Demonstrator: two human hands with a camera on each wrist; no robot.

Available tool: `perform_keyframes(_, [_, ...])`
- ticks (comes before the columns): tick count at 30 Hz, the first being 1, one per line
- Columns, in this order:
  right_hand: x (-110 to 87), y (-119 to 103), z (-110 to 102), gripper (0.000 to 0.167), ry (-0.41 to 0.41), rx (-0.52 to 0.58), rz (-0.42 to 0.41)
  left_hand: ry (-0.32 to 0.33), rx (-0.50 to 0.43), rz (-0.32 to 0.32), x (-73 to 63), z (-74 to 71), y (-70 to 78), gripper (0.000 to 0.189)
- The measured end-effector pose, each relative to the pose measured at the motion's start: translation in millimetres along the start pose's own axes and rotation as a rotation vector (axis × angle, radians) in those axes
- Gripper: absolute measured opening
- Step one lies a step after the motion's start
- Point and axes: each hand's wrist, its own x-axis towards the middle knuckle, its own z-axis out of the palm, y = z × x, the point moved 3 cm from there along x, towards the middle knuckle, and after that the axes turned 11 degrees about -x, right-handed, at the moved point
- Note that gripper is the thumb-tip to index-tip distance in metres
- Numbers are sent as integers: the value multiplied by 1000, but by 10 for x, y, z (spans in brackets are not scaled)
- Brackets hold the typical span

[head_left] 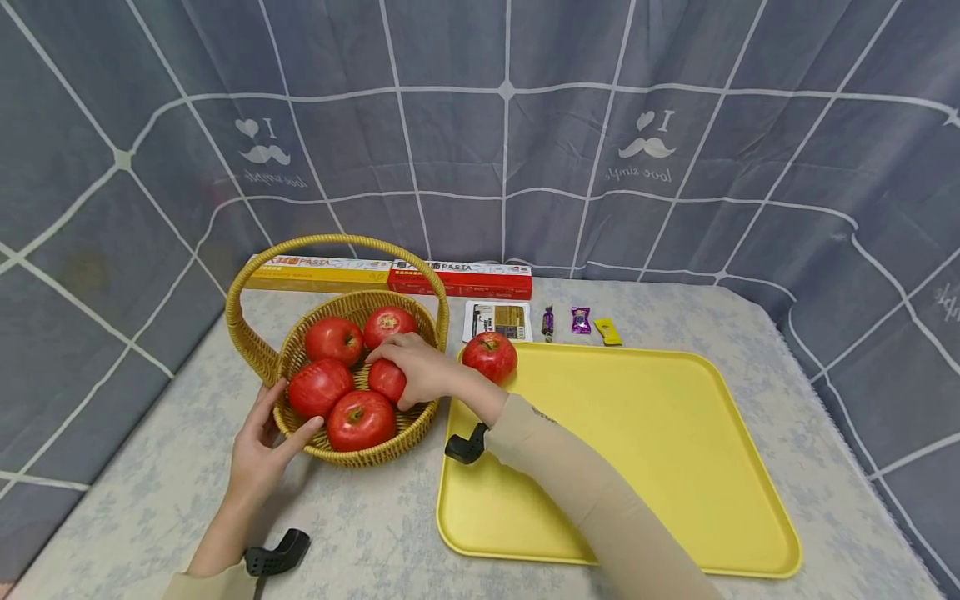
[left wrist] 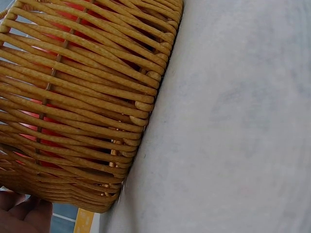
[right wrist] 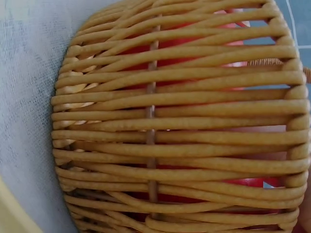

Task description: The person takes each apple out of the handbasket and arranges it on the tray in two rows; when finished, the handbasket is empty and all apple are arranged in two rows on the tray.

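Observation:
A wicker basket [head_left: 375, 457] with a tall arched handle stands at the left and holds several red apples [head_left: 320, 387]. My left hand [head_left: 262, 450] grips the basket's near left rim, thumb over the edge and fingers along the outer wall. In the left wrist view, fingertips [left wrist: 36, 213] show against the weave. My right hand [head_left: 416, 371] reaches into the basket from the right and grips a red apple [head_left: 387, 380], its fingers partly covering the fruit. Through the slats in the right wrist view, red fruit shows behind the wicker wall [right wrist: 194, 131].
Right of the basket lies a yellow tray [head_left: 637, 442], with one apple [head_left: 490, 357] at its far left corner. Behind are a yellow pasta box [head_left: 322, 275], a red pasta box [head_left: 461, 281], a flat packet [head_left: 497, 320] and several small wrapped sweets [head_left: 581, 320]. A grey curtain [head_left: 465, 142] hangs behind.

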Motion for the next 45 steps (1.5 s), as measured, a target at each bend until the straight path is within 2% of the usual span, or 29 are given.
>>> perform_keyframes(8, [-129, 22, -41, 69, 104, 5, 21, -1, 6, -16, -6, 14, 6, 74])
perform_keyframes(11, [-240, 12, -114, 68, 150, 57, 24, 4, 10, -10, -9, 7, 10, 73])
perform_keyframes(14, [-387, 0, -215, 67, 193, 164, 8, 6, 15, 1, -4, 4, 14, 73])
perform_keyframes(19, [-695, 34, -398, 69, 278, 386, -72, 7, 17, 10, 4, 6, 13, 73])
perform_keyframes(23, [-965, 192, -520, 72, 370, 537, -118, 11, 15, 8, 6, 2, 7, 73])
perform_keyframes(26, [-1169, 382, -586, 71, 438, 616, -120, 17, 17, 7, 2, 2, 7, 73])
perform_keyframes(28, [-1307, 533, -609, 72, 464, 648, -82, 19, 21, 5, 1, 3, 9, 73])
perform_keyframes(30, [-1450, 695, -620, 74, 480, 669, -10, 17, 18, 5, 0, 5, 12, 73])
perform_keyframes(35, [-1793, 1090, -581, 81, 499, 762, 213, 16, 22, -8, -1, 1, 7, 73])
perform_keyframes(39, [-1994, 1353, -507, 82, 528, 816, 381, 25, 37, -10, -5, -15, -3, 73])
perform_keyframes(42, [-2087, 1506, -435, 78, 541, 833, 448, 25, 46, -11, 0, -16, -9, 74])
perform_keyframes(45, [-2142, 1619, -345, 73, 547, 839, 471, 21, 48, -13, 7, -3, -11, 74])
